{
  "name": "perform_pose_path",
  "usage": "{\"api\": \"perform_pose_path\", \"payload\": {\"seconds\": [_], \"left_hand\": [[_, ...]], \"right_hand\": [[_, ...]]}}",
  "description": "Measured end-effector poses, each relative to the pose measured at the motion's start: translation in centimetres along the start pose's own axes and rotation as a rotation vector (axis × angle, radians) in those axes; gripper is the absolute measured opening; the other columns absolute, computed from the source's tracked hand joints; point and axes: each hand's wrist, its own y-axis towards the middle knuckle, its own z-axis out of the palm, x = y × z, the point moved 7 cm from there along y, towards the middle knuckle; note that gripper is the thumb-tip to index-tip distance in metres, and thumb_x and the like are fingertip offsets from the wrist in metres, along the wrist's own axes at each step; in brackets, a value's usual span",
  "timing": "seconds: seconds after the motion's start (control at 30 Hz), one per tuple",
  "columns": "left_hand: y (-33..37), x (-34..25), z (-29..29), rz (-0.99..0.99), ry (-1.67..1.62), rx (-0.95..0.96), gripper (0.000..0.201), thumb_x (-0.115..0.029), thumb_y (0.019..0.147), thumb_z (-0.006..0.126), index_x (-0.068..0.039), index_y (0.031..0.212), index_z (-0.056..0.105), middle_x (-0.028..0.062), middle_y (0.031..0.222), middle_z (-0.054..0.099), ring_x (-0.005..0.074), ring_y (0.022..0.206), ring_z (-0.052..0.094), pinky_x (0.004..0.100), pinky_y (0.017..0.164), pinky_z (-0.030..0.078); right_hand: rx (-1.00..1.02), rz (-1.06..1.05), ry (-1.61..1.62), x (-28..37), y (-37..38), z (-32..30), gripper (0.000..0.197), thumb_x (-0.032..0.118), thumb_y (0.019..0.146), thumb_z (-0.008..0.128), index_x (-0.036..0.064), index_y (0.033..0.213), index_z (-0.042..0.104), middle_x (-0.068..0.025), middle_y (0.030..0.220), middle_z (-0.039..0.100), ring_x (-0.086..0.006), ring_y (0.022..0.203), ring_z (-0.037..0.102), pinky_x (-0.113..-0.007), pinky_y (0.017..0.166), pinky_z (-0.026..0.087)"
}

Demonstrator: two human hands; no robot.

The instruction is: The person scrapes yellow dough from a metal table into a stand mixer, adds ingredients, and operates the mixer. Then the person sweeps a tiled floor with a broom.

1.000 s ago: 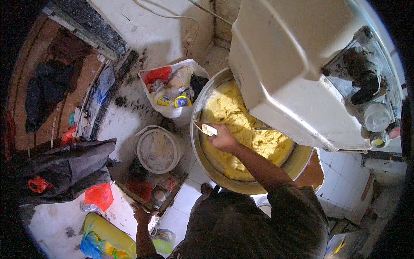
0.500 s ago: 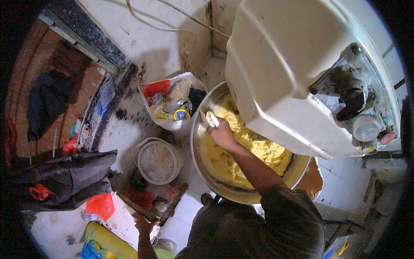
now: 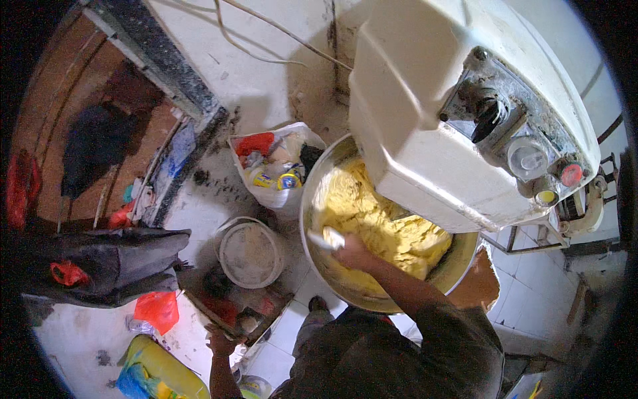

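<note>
In my right hand [image 3: 353, 253] is a pale scraper [image 3: 325, 238], its blade against the near left inner wall of a large metal mixing bowl [image 3: 307, 223]. Lumpy yellow dough [image 3: 355, 199] fills much of the bowl, and part of it lies in shadow under the mixer head [image 3: 425, 126]. My right forearm crosses the bowl's near rim. Down at the lower left, my left hand [image 3: 221, 342] rests by the corner of a white work surface [image 3: 189, 329]. Its fingers look spread, and I see nothing held in them.
The mixer's control panel [image 3: 508, 130] is at the upper right. A white bag [image 3: 279, 193] of rubbish and a lidded bucket [image 3: 251, 254] stand left of the bowl. Dark cloth [image 3: 106, 266], a red plastic bag [image 3: 158, 311] and a yellow package [image 3: 163, 367] lie further left.
My right hand and the scraper have moved down along the bowl's left inner side, toward me. The view has shifted slightly. My left hand stays by the surface's corner.
</note>
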Motion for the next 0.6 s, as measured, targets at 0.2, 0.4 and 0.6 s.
{"api": "perform_pose_path", "payload": {"seconds": [0.2, 0.4, 0.6], "left_hand": [[1.4, 1.7, 1.8, -0.062, 0.072, 0.088, 0.146, -0.071, 0.047, 0.074, 0.01, 0.139, -0.005, 0.0295, 0.148, 0.0, 0.0454, 0.126, 0.036, 0.0614, 0.102, 0.025], [3.9, 2.7, 4.3, 0.075, 0.089, -0.021, 0.144, -0.076, 0.05, 0.069, 0.011, 0.139, -0.004, 0.0307, 0.147, 0.001, 0.0436, 0.125, 0.039, 0.0584, 0.1, 0.031], [2.3, -3.2, -5.0, 0.271, 0.076, 0.192, 0.102, -0.071, 0.065, 0.061, 0.012, 0.122, 0.043, 0.0319, 0.117, 0.049, 0.0325, 0.112, 0.054, 0.0411, 0.092, 0.045]], "right_hand": [[-0.403, 0.027, 0.237, 0.9, 3.1, -3.2, 0.025, 0.006, 0.074, 0.063, -0.0028, 0.098, 0.061, -0.01, 0.075, 0.064, -0.0189, 0.066, 0.059, -0.033, 0.062, 0.047], [-0.166, -0.181, 0.286, 2.6, -1.0, -0.9, 0.028, 0.005, 0.076, 0.064, -0.0027, 0.102, 0.062, -0.0126, 0.088, 0.066, -0.0217, 0.082, 0.061, -0.034, 0.075, 0.047], [-0.403, -0.024, 0.277, 4.0, 0.1, -2.3, 0.027, 0.007, 0.072, 0.063, -0.0022, 0.098, 0.06, -0.0174, 0.082, 0.065, -0.0265, 0.071, 0.062, -0.036, 0.068, 0.048]]}}
